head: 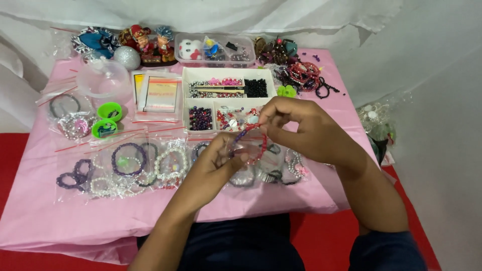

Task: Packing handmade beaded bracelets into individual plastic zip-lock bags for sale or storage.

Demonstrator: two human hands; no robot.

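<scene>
My left hand [219,161] and my right hand [300,126] meet over the middle of a pink cloth-covered table [45,211]. Between them they hold a bracelet of red and purple beads [253,143] on a thin cord. The left fingers pinch its lower left part and the right fingertips pinch its upper end. Just behind the hands stands a white divided tray [228,74] with black, purple and mixed beads in separate compartments.
Bagged bracelets [128,163] lie in a row at the front of the table. Green rings [108,118], a clear dome [103,80], card packets [159,95], figurines [148,45], a clear bead box [216,50] and loose bracelets [304,75] fill the back. Red floor surrounds the table.
</scene>
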